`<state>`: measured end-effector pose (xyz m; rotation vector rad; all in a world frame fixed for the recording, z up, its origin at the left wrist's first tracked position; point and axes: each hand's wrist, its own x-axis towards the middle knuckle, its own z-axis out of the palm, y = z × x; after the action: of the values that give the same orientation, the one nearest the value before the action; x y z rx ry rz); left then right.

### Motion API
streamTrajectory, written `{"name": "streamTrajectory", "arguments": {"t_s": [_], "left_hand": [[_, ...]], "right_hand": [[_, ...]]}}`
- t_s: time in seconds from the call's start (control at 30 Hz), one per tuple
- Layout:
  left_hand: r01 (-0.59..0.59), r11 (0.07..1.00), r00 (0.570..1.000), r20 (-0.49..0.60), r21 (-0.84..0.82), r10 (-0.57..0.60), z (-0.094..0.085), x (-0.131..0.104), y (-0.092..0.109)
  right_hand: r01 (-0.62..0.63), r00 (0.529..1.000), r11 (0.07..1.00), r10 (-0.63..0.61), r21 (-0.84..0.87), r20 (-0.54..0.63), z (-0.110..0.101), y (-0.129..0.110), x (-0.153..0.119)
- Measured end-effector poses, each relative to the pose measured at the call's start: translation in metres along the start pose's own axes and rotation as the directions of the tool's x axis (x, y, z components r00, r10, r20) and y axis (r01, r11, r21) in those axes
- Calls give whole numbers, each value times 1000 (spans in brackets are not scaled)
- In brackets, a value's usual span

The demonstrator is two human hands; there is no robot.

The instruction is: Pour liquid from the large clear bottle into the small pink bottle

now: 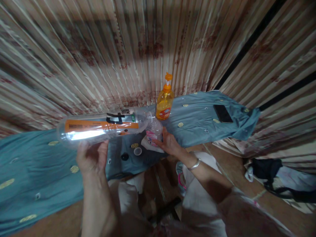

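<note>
My left hand (92, 156) is closed around the underside of a large clear plastic bottle (101, 126) with an orange and silver label. The bottle lies nearly level in the air, its neck pointing right. At its neck stands a smaller clear bottle (154, 130) with a pink label, and the two mouths meet or nearly meet; I cannot tell if they touch. My right hand (169, 141) grips the small bottle low on its right side. Under it is a folded white cloth or tissue (146, 144). A white cap (137, 151) and a dark cap (124, 156) lie just left.
An orange pump bottle (165, 103) stands behind the small bottle. A black phone (222, 113) lies toward the right end of the blue cloth-covered surface (195, 123). Pleated curtains (148, 49) hang behind. Dark and light cloth items (281, 177) lie at the lower right.
</note>
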<state>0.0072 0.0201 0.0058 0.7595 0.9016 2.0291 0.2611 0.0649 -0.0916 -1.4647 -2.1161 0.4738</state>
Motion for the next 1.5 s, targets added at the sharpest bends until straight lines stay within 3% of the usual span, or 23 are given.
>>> {"name": "streamTrajectory", "arguments": {"t_s": [0.47,0.7,1.0,1.5], "left_hand": [[5,995,996,83,98,-14,0,-1,4],[-28,999,999,-24,-29,27,6,-1,0],[-14,1000,996,-87,-8,13,8,-2,2],[-39,999,998,-51,21,40,1,-2,1]], "right_hand": [[12,1000,999,-11,52,-22,0,0,0],[-17,1000,999,16,37,5,0,-1,0],[-15,1000,1000,15,6,6,-1,-2,1],[-59,998,995,59,83,-9,-1,-4,2]]}}
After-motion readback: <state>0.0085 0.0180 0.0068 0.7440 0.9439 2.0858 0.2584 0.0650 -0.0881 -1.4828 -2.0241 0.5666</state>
